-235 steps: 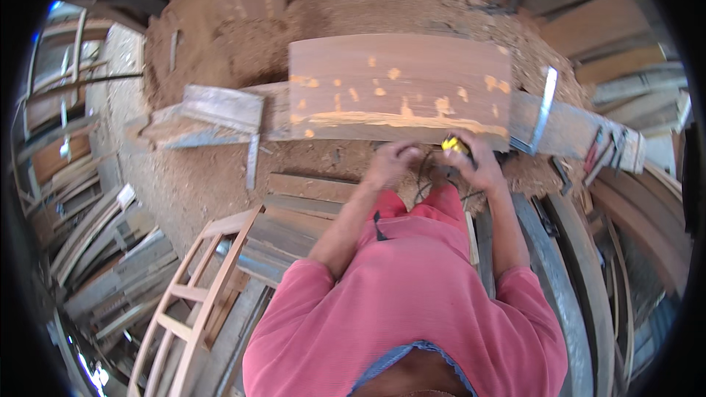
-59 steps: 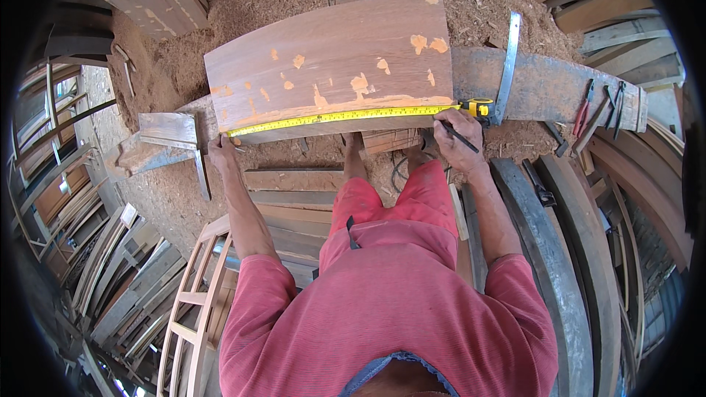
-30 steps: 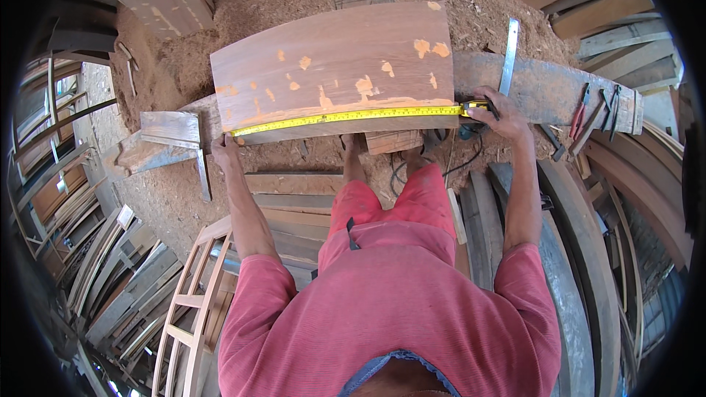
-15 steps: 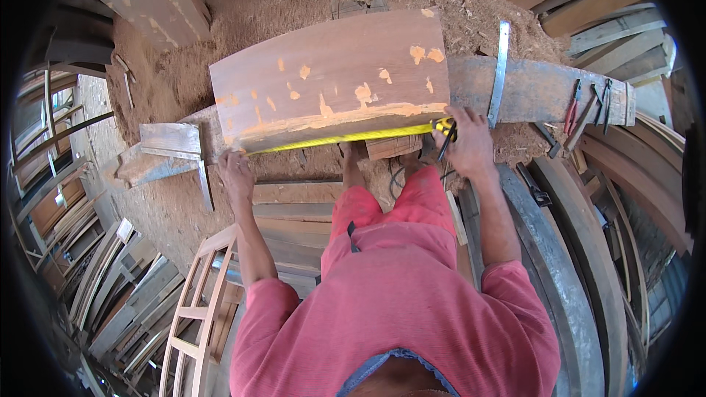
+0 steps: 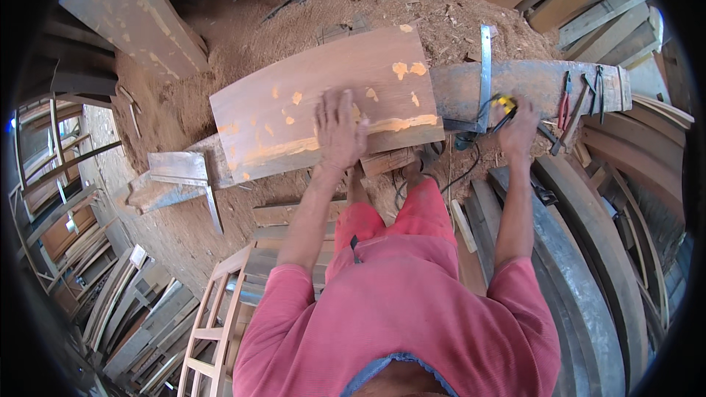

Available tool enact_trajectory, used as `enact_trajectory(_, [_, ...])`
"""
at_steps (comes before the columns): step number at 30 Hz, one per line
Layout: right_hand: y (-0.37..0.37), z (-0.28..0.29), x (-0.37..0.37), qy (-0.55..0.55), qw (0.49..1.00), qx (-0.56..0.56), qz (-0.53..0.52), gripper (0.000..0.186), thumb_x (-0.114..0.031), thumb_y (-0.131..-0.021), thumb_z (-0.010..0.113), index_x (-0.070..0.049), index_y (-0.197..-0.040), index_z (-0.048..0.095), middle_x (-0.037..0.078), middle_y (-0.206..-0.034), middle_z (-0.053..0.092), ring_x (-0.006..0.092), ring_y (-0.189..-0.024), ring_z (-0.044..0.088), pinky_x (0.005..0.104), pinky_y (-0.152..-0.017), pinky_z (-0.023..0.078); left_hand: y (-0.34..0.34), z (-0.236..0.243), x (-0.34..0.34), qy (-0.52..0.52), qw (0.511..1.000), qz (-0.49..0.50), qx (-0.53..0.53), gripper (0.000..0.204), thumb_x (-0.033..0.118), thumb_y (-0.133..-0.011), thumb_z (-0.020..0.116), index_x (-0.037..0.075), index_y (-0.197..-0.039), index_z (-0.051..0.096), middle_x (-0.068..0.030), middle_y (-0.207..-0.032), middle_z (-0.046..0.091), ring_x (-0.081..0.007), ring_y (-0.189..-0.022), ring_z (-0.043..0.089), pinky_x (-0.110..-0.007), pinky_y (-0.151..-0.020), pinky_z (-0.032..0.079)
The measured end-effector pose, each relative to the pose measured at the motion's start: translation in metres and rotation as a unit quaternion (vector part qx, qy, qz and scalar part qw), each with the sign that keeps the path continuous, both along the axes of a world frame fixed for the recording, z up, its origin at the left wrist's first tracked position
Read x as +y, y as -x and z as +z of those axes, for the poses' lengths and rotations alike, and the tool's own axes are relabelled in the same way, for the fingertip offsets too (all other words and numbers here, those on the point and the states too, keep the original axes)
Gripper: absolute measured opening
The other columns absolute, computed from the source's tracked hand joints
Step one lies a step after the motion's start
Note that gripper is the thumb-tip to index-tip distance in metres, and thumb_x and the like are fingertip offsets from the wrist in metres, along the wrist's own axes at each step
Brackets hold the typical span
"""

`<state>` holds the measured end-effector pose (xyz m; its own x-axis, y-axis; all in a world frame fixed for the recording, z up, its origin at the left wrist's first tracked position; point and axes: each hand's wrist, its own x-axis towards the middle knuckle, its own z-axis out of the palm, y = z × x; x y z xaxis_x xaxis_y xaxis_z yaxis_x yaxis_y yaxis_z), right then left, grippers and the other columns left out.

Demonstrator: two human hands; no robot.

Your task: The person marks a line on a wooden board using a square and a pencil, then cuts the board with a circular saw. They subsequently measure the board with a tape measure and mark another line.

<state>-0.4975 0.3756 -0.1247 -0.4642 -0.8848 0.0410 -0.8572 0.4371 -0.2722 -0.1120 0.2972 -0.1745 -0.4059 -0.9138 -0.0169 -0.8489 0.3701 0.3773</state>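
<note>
A wide wooden board with orange filler patches lies across a long plank bench. My left hand rests flat on the board's face near its near edge, fingers stretched out and slightly blurred. To the right of the board, my right hand grips a yellow and black tape measure over the bench's near edge. No blade shows drawn out of the tape. Just left of that hand, a metal straightedge lies across the bench.
Red-handled pliers and other hand tools lie at the bench's right end. A metal-bladed square sits at its left end. Curved timbers are stacked at the right, a slatted wooden frame at lower left. Sawdust covers the floor.
The yellow blade stretched along the board's near edge has gone back into the tape measure. My left hand moved right onto the board; my right hand carried the tape measure to the right.
</note>
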Motion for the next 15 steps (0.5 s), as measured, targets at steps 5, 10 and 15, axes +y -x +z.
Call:
enact_trajectory(5, [0.098, -0.083, -0.012, 0.120, 0.982, -0.021, -0.145, 0.052, -0.035, -0.096, 0.069, 0.002, -0.131, 0.060, 0.026, -0.119, 0.063, 0.0444, -0.113, 0.058, 0.0487, -0.102, 0.044, -0.014, -0.019, -0.004, 0.022, 0.996, -0.013, -0.085, 0.079, 0.045, -0.094, 0.053, 0.009, -0.161, 0.030, -0.0328, -0.164, 0.018, -0.0507, -0.152, 0.015, -0.063, -0.123, 0.010])
enact_trajectory(10, [0.062, -0.075, 0.000, 0.026, 0.983, 0.121, -0.135, 0.046, -0.025, -0.098, 0.062, 0.003, -0.135, 0.058, 0.030, -0.128, 0.061, 0.0451, -0.119, 0.057, 0.0498, -0.104, 0.044, -0.018, -0.021, -0.007, 0.013, 0.995, -0.002, -0.097, 0.082, 0.045, -0.091, 0.055, 0.010, -0.161, 0.030, -0.0327, -0.164, 0.018, -0.0504, -0.152, 0.014, -0.062, -0.123, 0.009])
enact_trajectory(15, [0.009, -0.045, 0.046, -0.114, 0.961, -0.149, -0.204, 0.044, -0.022, -0.090, 0.064, 0.007, -0.123, 0.063, 0.033, -0.116, 0.067, 0.0474, -0.113, 0.064, 0.0497, -0.101, 0.048, -0.026, -0.021, -0.006, 0.002, 0.994, 0.008, -0.109, 0.084, 0.046, -0.090, 0.055, 0.010, -0.161, 0.029, -0.0324, -0.165, 0.017, -0.0498, -0.153, 0.013, -0.061, -0.124, 0.007])
